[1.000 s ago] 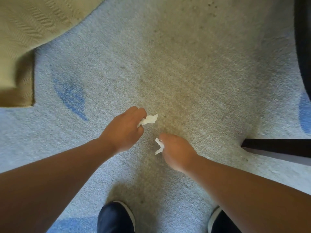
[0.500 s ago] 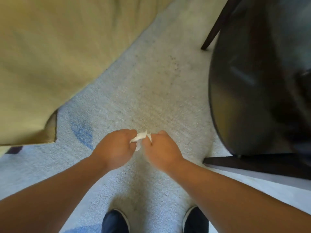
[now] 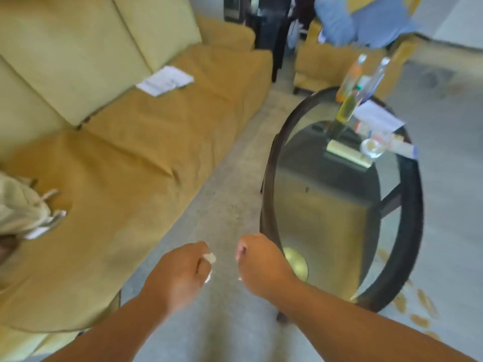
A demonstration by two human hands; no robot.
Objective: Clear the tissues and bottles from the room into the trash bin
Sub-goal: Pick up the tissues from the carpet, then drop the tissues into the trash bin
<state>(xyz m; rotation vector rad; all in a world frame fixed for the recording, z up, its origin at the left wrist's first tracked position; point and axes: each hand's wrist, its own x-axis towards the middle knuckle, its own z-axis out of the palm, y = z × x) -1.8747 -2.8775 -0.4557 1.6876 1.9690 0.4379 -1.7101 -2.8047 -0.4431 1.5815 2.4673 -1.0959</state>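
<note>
Roughly: left hand (image 3: 180, 275) grips one tissue (image 3: 210, 257); two bottles (image 3: 351, 77) on table (image 3: 413, 205).

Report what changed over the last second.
The left hand and right hand met, then parted, rising off the carpet. The left still grips a tissue; the right is curled, contents hidden. The view lifted to a sofa and a glass table with bottles.

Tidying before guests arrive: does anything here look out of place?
Yes: loose papers lie on the sofa seat, and bottles crowd the glass table at its far end beside a white sheet.
</note>
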